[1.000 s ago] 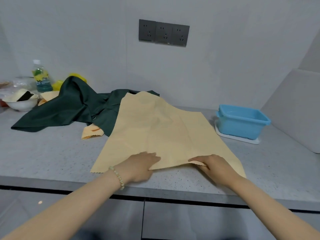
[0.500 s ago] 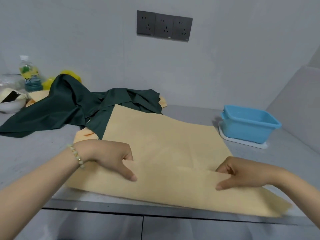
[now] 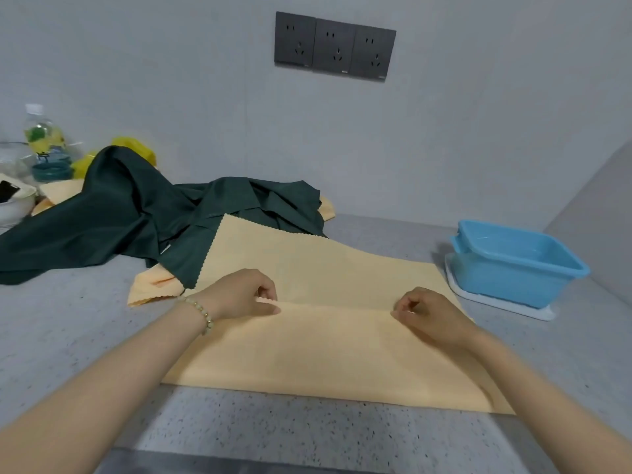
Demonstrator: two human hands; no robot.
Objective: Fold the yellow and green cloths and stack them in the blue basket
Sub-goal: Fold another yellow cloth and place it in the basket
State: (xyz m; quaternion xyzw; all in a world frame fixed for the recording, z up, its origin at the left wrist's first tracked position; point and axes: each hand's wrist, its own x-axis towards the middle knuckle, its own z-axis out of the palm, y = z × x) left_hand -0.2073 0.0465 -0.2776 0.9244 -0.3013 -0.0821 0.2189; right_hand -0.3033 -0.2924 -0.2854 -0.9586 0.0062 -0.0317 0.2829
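- head view: i see the yellow cloth [image 3: 325, 354] spread on the grey counter [image 3: 68, 319] right in front of the person. its near part is doubled over, so a loose edge runs across the middle from one hand to the other.
- the left hand [image 3: 239, 295] sits at the left end of that edge. its fingers are curled in, and thumb and fingertips pinch the zigzag hem. a bead bracelet [image 3: 201, 311] is on the wrist.
- the right hand [image 3: 431, 313] sits at the right end of the same edge, fingers curled and pinching the cloth. from here the knuckles partly hide the contact.
- the cloth lies between and under both grips. the folded flap comes toward me to a fold near the counter's front, and the single layer runs away toward the wall.
- the yellow cloth's far left corner overlaps the green cloth [image 3: 119, 220], which is a crumpled heap at the left rear. its nearest tip is near the left hand but apart from it.
- another pale yellow piece [image 3: 150, 285] pokes out from under the green cloth.
- the blue basket [image 3: 513, 265] stands on a white tray [image 3: 506, 304] to the right, near the yellow cloth's right edge and apart from the right hand.
- farther back i see wall sockets [image 3: 335, 46], and a bottle [image 3: 44, 142] and a bowl [image 3: 13, 203] at far left.
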